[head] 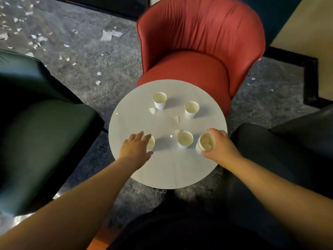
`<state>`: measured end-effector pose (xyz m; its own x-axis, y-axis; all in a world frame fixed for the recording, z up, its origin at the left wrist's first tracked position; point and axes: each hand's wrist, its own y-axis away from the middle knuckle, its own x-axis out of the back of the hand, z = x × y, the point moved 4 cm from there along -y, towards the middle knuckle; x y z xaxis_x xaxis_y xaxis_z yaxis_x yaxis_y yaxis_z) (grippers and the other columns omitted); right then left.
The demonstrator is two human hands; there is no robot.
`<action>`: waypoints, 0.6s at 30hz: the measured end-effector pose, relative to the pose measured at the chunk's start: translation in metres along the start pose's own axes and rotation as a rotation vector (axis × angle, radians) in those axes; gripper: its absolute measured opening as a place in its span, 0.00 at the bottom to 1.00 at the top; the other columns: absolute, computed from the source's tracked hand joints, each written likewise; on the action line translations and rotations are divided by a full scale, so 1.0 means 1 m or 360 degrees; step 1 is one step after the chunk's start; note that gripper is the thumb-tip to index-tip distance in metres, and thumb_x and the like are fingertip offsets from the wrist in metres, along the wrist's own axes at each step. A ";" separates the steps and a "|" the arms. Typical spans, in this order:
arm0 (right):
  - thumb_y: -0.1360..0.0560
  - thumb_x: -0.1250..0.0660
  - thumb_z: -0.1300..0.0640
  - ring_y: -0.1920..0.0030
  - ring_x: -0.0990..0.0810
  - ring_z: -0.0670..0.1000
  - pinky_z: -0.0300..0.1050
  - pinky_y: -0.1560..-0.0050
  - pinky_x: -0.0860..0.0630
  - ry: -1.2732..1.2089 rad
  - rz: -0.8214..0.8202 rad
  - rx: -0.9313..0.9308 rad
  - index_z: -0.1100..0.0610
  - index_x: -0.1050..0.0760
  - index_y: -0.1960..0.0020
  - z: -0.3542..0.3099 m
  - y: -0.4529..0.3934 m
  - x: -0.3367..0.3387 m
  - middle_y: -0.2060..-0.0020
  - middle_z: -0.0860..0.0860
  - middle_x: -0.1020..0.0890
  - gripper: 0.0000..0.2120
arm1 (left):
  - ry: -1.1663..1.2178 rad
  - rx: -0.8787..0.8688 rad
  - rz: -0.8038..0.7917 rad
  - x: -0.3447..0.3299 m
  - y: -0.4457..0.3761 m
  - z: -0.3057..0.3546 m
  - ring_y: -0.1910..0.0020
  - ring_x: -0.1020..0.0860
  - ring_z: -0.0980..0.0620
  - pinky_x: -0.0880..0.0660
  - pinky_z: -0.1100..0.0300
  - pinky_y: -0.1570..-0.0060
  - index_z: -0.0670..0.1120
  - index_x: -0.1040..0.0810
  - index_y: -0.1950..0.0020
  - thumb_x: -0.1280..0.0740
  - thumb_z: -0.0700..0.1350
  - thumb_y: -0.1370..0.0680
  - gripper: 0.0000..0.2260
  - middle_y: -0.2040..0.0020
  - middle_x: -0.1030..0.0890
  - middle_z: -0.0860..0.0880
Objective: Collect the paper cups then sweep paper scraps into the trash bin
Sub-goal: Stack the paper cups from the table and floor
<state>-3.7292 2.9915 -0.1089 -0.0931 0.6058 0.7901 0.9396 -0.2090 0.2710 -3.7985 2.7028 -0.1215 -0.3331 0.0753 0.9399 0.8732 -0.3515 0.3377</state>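
Several white paper cups stand on a small round white table (162,170). My right hand (219,145) grips a stack of cups (205,142) at the table's right edge, fingers curled round it. My left hand (137,147) reaches over a cup (151,142) at the left, its fingers lying on the rim; most of that cup is hidden. One cup (184,139) stands between my hands. Two more cups (159,100) (191,109) stand farther back. Small paper scraps (152,110) (177,119) lie on the tabletop.
A red armchair (200,44) stands behind the table, a dark green chair (41,123) to the left and a black chair (292,141) to the right. Many paper scraps (110,35) litter the grey carpet at the back left.
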 end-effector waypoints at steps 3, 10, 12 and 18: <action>0.36 0.24 0.47 0.46 0.27 0.53 0.42 0.53 0.30 0.0011 -0.0006 -0.0085 0.47 0.36 0.36 0.006 -0.012 -0.010 0.44 0.50 0.32 0.33 | -0.0030 -0.0075 -0.0109 -0.009 -0.021 -0.007 0.26 0.40 0.45 0.37 0.49 0.31 0.54 0.46 0.22 0.32 0.58 0.24 0.35 0.22 0.43 0.48; 0.37 0.24 0.46 0.44 0.26 0.53 0.41 0.52 0.31 0.0019 -0.0005 -0.0246 0.44 0.37 0.35 0.030 -0.035 -0.027 0.39 0.51 0.31 0.36 | -0.0024 -0.0144 -0.0278 -0.041 -0.056 -0.004 0.24 0.44 0.43 0.36 0.49 0.30 0.55 0.50 0.21 0.28 0.55 0.26 0.41 0.20 0.51 0.48; 0.37 0.23 0.47 0.43 0.26 0.53 0.41 0.52 0.32 0.0025 0.0002 -0.0259 0.45 0.37 0.34 0.035 -0.043 -0.029 0.39 0.51 0.31 0.37 | -0.0025 -0.0145 -0.0334 -0.048 -0.063 -0.002 0.24 0.44 0.43 0.35 0.48 0.31 0.54 0.50 0.21 0.28 0.53 0.25 0.40 0.20 0.52 0.48; 0.37 0.22 0.47 0.41 0.26 0.55 0.42 0.50 0.31 0.0036 -0.0048 -0.0268 0.47 0.40 0.31 0.048 -0.063 -0.033 0.36 0.52 0.33 0.41 | 0.0135 -0.0108 -0.0367 -0.053 -0.080 0.001 0.27 0.41 0.46 0.30 0.50 0.36 0.53 0.43 0.23 0.30 0.45 0.23 0.33 0.23 0.44 0.49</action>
<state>-3.7700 3.0213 -0.1785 -0.1296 0.5966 0.7920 0.8681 -0.3178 0.3814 -3.8500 2.7274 -0.1985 -0.5520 0.0835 0.8296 0.7455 -0.3962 0.5359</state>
